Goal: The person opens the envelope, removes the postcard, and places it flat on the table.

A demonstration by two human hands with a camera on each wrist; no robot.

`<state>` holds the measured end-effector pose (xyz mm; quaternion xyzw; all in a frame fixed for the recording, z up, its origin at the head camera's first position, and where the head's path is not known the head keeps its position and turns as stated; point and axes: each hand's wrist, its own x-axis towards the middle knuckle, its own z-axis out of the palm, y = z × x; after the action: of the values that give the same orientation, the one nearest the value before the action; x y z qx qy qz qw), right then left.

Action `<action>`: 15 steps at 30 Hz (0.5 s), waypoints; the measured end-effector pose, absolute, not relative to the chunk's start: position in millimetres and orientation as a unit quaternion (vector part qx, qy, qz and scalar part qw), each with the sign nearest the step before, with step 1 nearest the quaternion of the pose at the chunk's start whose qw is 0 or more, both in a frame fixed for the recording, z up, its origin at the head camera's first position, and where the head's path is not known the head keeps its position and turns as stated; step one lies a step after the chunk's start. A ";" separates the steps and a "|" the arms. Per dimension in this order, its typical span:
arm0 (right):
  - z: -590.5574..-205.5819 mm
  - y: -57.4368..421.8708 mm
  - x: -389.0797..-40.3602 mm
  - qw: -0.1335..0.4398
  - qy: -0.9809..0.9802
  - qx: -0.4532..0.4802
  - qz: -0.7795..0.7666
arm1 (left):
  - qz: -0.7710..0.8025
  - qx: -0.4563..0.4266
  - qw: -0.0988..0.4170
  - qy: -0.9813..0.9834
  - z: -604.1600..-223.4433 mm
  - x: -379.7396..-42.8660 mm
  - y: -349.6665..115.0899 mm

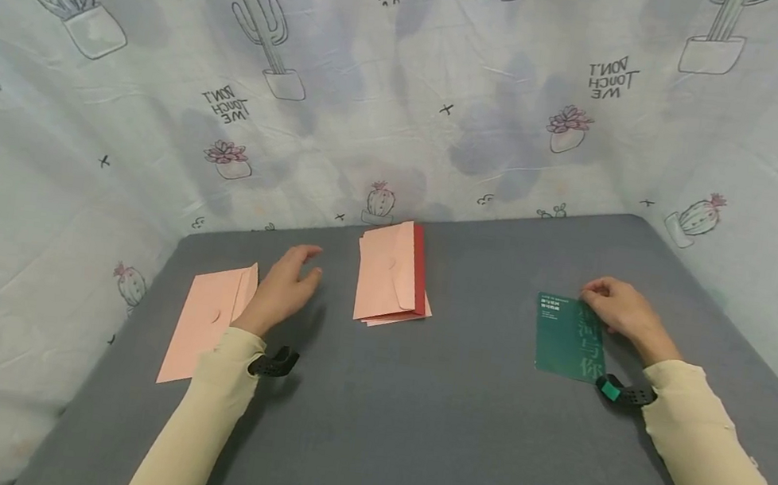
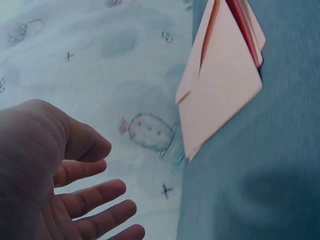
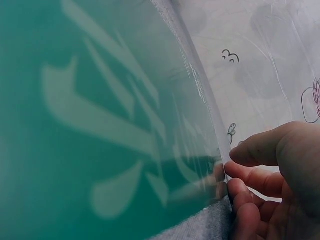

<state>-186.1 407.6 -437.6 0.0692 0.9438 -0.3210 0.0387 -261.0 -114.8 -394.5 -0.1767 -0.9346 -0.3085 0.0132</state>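
My right hand pinches the upper right edge of a green card printed with pale characters. In the right wrist view the glossy card fills the left side, and its edge meets the thumb and index finger. My left hand hangs above the table, its fingers relaxed and holding nothing. Below and left of it lies a pink envelope, partly covered by that hand and sleeve. To its right sits a stack of pink envelopes with a red piece showing along one side; the left wrist view also catches the stack.
A dark grey cloth covers the table. Pale fabric printed with cacti rises behind the table and along both sides. Each wrist wears a black band, the left band and the right band.
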 end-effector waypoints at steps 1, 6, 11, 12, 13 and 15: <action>-437.4 407.7 -186.4 0.040 0.943 0.068 -0.323 | -0.311 -0.177 0.009 -0.934 -395.4 -261.1 -110.7; -436.6 408.1 -187.6 0.039 0.943 0.064 -0.324 | -0.325 -0.168 -0.014 -0.931 -400.8 -265.5 -89.8; -437.2 408.1 -186.1 0.035 0.945 0.066 -0.317 | -0.341 -0.138 -0.048 -0.929 -407.9 -274.8 -66.8; -437.5 408.0 -185.9 0.035 0.945 0.066 -0.317 | -0.339 -0.128 -0.048 -0.931 -409.5 -276.3 -62.5; -437.6 407.7 -185.8 0.034 0.946 0.066 -0.316 | -0.335 -0.117 -0.046 -0.934 -411.1 -277.7 -58.5; -437.6 407.2 -185.9 0.035 0.945 0.067 -0.318 | -0.323 -0.096 -0.037 -0.941 -413.5 -279.8 -51.0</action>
<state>-185.9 407.2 -437.6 0.0670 0.9451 -0.3180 0.0347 -279.8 -51.0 -413.5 -0.0955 -0.9407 -0.3235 -0.0371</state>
